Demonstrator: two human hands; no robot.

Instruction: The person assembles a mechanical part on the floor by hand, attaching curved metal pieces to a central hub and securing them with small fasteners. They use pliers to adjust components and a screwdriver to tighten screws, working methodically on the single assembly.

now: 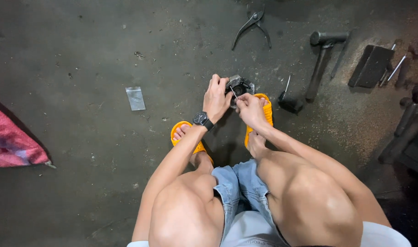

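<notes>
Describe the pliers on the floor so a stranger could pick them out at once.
Start at the person's two hands, which hold a small metal part above the orange sandals. Look straight beyond them on the dark concrete floor: the pliers lie there. Unlike the hammer to the right, they have two thin curved handles spread open.

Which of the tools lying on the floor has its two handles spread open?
The pliers at the top, beyond the hands: their two curved handles splay apart. The hammer to their right has one straight handle.

Bare floor left, pliers ahead, hammer crowding right
</notes>
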